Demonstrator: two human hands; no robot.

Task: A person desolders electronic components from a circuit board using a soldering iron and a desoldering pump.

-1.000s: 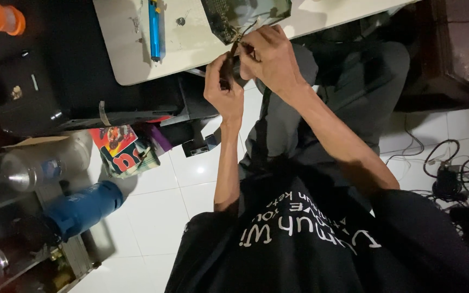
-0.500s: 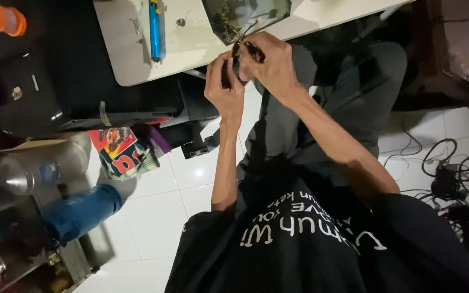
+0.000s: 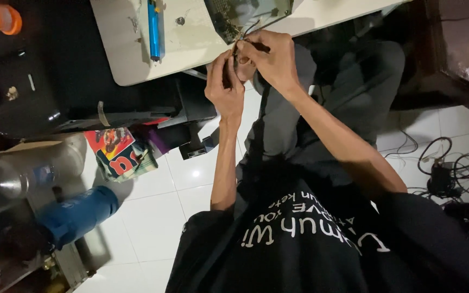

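1. Your left hand [image 3: 225, 87] hangs just off the near edge of the pale table [image 3: 191, 46], fingers curled together around a small dark part; what that part is, you cannot tell.
2. Your right hand [image 3: 270, 59] sits touching the left, fingertips pinched on thin wires [image 3: 248, 27] that run up to the circuit board [image 3: 248, 13].
3. The circuit board lies on the table near its edge, one corner reaching toward your hands.
4. A blue pen-shaped tool [image 3: 153, 27] lies on the tabletop to the left of the board, well apart from both hands, with bare tabletop between.
5. Below the table edge your knees fill the space under your wrists.
6. On the white tiled floor [image 3: 153, 217], a coil of cables [image 3: 446, 168] sits at one side, a blue bottle [image 3: 77, 214] and a coloured packet [image 3: 118, 152] at the other.
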